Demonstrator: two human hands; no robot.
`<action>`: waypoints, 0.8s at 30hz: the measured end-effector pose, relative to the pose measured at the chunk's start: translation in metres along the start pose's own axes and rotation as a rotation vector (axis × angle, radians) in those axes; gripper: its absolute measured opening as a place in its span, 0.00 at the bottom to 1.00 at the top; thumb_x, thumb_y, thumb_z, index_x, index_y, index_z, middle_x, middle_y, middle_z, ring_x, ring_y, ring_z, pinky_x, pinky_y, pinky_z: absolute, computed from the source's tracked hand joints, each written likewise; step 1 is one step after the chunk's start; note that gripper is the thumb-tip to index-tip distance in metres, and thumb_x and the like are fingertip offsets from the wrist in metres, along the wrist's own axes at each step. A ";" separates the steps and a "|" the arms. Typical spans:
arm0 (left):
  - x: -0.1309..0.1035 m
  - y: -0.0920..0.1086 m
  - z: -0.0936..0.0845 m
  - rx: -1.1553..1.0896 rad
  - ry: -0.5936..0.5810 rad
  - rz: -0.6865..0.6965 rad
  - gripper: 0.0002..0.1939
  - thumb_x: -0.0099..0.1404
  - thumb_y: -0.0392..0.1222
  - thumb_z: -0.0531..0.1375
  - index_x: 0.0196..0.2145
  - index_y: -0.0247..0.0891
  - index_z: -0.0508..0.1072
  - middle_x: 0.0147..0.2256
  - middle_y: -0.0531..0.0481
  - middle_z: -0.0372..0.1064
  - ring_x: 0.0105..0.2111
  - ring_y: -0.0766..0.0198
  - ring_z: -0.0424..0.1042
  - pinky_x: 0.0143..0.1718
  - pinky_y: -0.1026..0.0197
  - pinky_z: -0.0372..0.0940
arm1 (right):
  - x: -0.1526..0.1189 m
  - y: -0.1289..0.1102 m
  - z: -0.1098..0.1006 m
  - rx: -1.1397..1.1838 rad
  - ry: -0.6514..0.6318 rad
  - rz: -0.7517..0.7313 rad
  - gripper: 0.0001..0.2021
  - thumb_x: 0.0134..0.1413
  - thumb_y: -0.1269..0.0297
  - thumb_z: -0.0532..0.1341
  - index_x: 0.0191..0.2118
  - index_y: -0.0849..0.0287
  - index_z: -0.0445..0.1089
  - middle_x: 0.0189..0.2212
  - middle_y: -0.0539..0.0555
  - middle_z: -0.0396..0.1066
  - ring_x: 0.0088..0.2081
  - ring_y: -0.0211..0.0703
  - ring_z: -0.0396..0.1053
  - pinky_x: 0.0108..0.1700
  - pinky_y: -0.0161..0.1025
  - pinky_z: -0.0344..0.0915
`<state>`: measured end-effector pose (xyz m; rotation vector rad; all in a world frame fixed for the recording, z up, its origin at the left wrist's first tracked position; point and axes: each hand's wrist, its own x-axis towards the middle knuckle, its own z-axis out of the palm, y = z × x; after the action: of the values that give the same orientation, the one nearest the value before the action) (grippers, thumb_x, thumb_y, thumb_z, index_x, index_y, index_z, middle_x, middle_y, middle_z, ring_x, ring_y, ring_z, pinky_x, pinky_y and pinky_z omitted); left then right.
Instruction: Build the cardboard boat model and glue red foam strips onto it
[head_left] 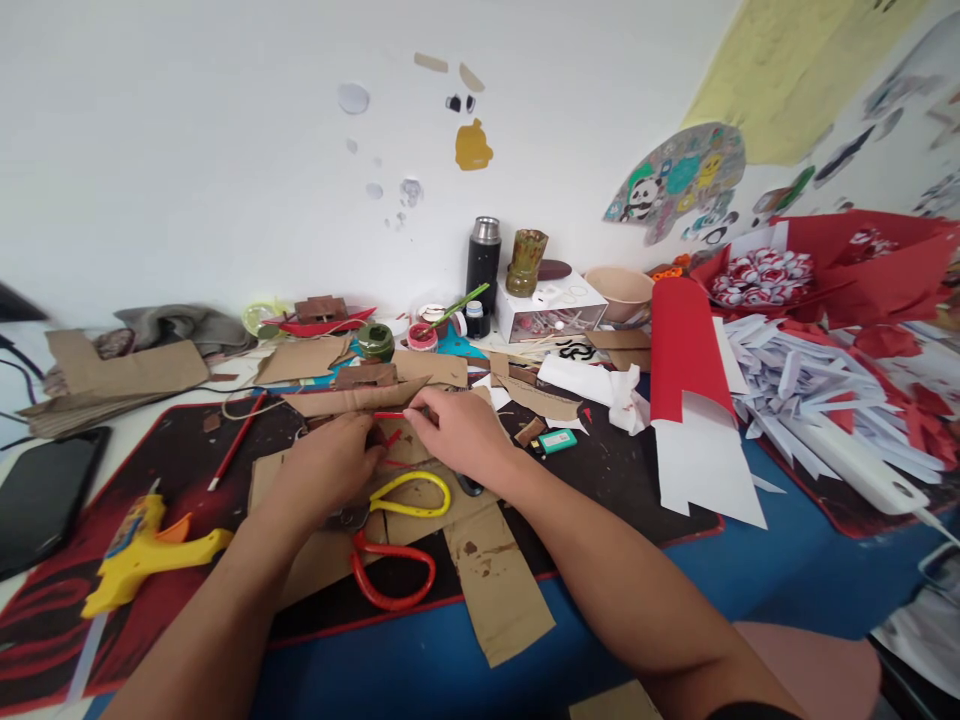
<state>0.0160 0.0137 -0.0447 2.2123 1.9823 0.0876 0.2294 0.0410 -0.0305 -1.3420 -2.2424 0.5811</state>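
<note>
Over pieces of brown cardboard on the dark mat, both hands are close together. A thin red strip spans the gap between them. My right hand pinches one end between thumb and forefinger. The strip's other end reaches the curled fingers of my left hand, whose fingertips are partly hidden. Small red pieces lie on the cardboard below. Scissors with one yellow and one red handle lie just in front, their blades hidden near my left hand. A cut cardboard piece stands behind the hands.
A yellow glue gun, a red pencil-like stick and a black phone lie left. Paint jars, a black flask and a small red boat stand behind. Right are a green lighter, red paper and paper strips.
</note>
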 end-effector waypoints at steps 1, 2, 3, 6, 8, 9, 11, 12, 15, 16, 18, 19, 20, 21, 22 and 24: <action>0.000 0.000 0.000 0.002 -0.003 -0.001 0.15 0.70 0.45 0.55 0.42 0.42 0.81 0.48 0.32 0.84 0.46 0.36 0.83 0.44 0.45 0.72 | 0.000 0.000 0.000 0.003 -0.002 0.003 0.11 0.77 0.58 0.64 0.49 0.56 0.83 0.33 0.54 0.82 0.36 0.49 0.76 0.39 0.43 0.55; -0.001 0.001 -0.001 0.003 -0.005 -0.001 0.14 0.70 0.45 0.55 0.42 0.42 0.81 0.48 0.33 0.84 0.46 0.37 0.83 0.44 0.46 0.72 | 0.000 0.000 0.000 0.005 -0.003 0.006 0.10 0.77 0.58 0.64 0.48 0.56 0.83 0.33 0.54 0.82 0.36 0.48 0.76 0.39 0.43 0.55; -0.001 0.001 -0.001 0.003 -0.007 0.001 0.14 0.70 0.44 0.55 0.42 0.42 0.81 0.49 0.33 0.84 0.47 0.38 0.83 0.44 0.46 0.72 | 0.000 0.000 0.001 0.007 -0.003 0.009 0.10 0.77 0.58 0.64 0.48 0.55 0.83 0.33 0.54 0.82 0.36 0.48 0.76 0.39 0.43 0.55; 0.000 0.002 -0.002 -0.008 -0.014 0.005 0.14 0.70 0.44 0.55 0.43 0.41 0.80 0.50 0.33 0.84 0.48 0.39 0.82 0.46 0.48 0.71 | 0.001 0.000 0.001 0.005 -0.002 0.019 0.10 0.77 0.57 0.64 0.48 0.55 0.83 0.31 0.53 0.81 0.35 0.47 0.75 0.40 0.42 0.56; 0.001 0.003 -0.002 -0.023 -0.023 -0.002 0.14 0.69 0.44 0.55 0.41 0.41 0.81 0.48 0.33 0.84 0.47 0.39 0.83 0.45 0.47 0.71 | 0.000 0.000 0.001 0.003 -0.004 0.022 0.11 0.77 0.57 0.64 0.48 0.55 0.83 0.31 0.52 0.80 0.35 0.47 0.76 0.40 0.42 0.56; 0.001 0.003 -0.003 -0.033 -0.029 -0.006 0.14 0.68 0.44 0.55 0.41 0.42 0.81 0.47 0.33 0.85 0.46 0.39 0.83 0.44 0.47 0.71 | 0.000 0.000 0.001 0.002 -0.005 0.023 0.11 0.77 0.57 0.64 0.49 0.55 0.83 0.30 0.52 0.80 0.35 0.47 0.76 0.40 0.41 0.56; 0.002 0.002 -0.005 -0.062 -0.044 -0.006 0.14 0.67 0.45 0.56 0.39 0.42 0.81 0.44 0.33 0.85 0.44 0.38 0.83 0.42 0.47 0.70 | 0.000 0.000 0.000 -0.006 -0.011 0.024 0.11 0.78 0.57 0.63 0.49 0.55 0.83 0.31 0.52 0.81 0.36 0.47 0.76 0.40 0.41 0.57; 0.002 0.001 -0.006 -0.079 -0.052 -0.001 0.13 0.66 0.45 0.56 0.39 0.42 0.81 0.43 0.34 0.85 0.43 0.38 0.83 0.42 0.47 0.70 | 0.000 0.000 -0.001 -0.014 -0.017 0.028 0.11 0.78 0.57 0.63 0.50 0.55 0.83 0.32 0.52 0.81 0.37 0.47 0.77 0.41 0.41 0.57; 0.002 -0.006 -0.017 -0.174 -0.099 0.038 0.11 0.63 0.46 0.59 0.36 0.45 0.81 0.38 0.42 0.86 0.39 0.44 0.82 0.40 0.50 0.69 | 0.001 -0.001 -0.002 -0.039 -0.040 0.042 0.12 0.78 0.56 0.63 0.51 0.55 0.83 0.35 0.54 0.83 0.39 0.48 0.78 0.41 0.41 0.59; 0.002 -0.009 -0.022 -0.251 -0.105 0.053 0.11 0.62 0.48 0.60 0.35 0.46 0.81 0.36 0.45 0.85 0.37 0.47 0.81 0.39 0.51 0.69 | 0.001 -0.001 -0.002 -0.046 -0.046 0.044 0.12 0.78 0.56 0.63 0.52 0.55 0.83 0.36 0.54 0.83 0.39 0.48 0.78 0.41 0.41 0.59; 0.001 -0.014 -0.032 -0.511 -0.054 0.061 0.14 0.60 0.56 0.63 0.36 0.47 0.83 0.34 0.47 0.84 0.35 0.49 0.80 0.37 0.53 0.69 | 0.000 -0.002 -0.002 -0.058 -0.058 0.042 0.13 0.78 0.56 0.63 0.52 0.55 0.82 0.37 0.55 0.83 0.40 0.48 0.78 0.41 0.41 0.59; 0.001 -0.016 -0.036 -0.648 -0.002 0.042 0.17 0.59 0.60 0.66 0.38 0.46 0.83 0.35 0.47 0.84 0.35 0.50 0.79 0.36 0.54 0.69 | 0.000 -0.002 -0.002 -0.065 -0.064 0.038 0.13 0.78 0.56 0.63 0.52 0.56 0.82 0.37 0.55 0.84 0.40 0.49 0.78 0.40 0.41 0.59; 0.001 -0.016 -0.040 -0.765 0.051 0.009 0.22 0.56 0.63 0.68 0.40 0.45 0.84 0.36 0.46 0.84 0.34 0.50 0.78 0.35 0.54 0.69 | 0.000 -0.003 -0.002 -0.072 -0.070 0.035 0.12 0.78 0.56 0.63 0.52 0.56 0.82 0.37 0.55 0.84 0.40 0.49 0.78 0.40 0.41 0.58; 0.001 -0.016 -0.042 -0.852 0.096 -0.032 0.26 0.53 0.65 0.71 0.42 0.44 0.85 0.37 0.45 0.85 0.34 0.51 0.77 0.34 0.55 0.68 | -0.001 -0.003 -0.002 -0.081 -0.077 0.031 0.12 0.78 0.57 0.63 0.52 0.56 0.82 0.37 0.55 0.84 0.40 0.49 0.78 0.40 0.41 0.58; 0.001 -0.015 -0.043 -0.918 0.124 -0.072 0.29 0.50 0.67 0.73 0.42 0.43 0.85 0.38 0.44 0.85 0.34 0.52 0.76 0.33 0.56 0.67 | -0.001 -0.004 -0.001 -0.089 -0.085 0.026 0.12 0.78 0.57 0.63 0.52 0.56 0.83 0.37 0.55 0.84 0.40 0.49 0.79 0.40 0.42 0.58; 0.002 -0.011 -0.041 -1.022 0.158 -0.139 0.32 0.45 0.67 0.76 0.40 0.42 0.86 0.36 0.45 0.84 0.33 0.55 0.73 0.32 0.57 0.66 | -0.002 -0.004 0.000 -0.104 -0.100 0.017 0.12 0.78 0.57 0.63 0.52 0.56 0.83 0.38 0.55 0.85 0.41 0.49 0.79 0.40 0.42 0.58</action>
<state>-0.0006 0.0201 -0.0062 1.4129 1.5716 1.0186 0.2276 0.0376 -0.0281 -1.4127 -2.3731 0.5551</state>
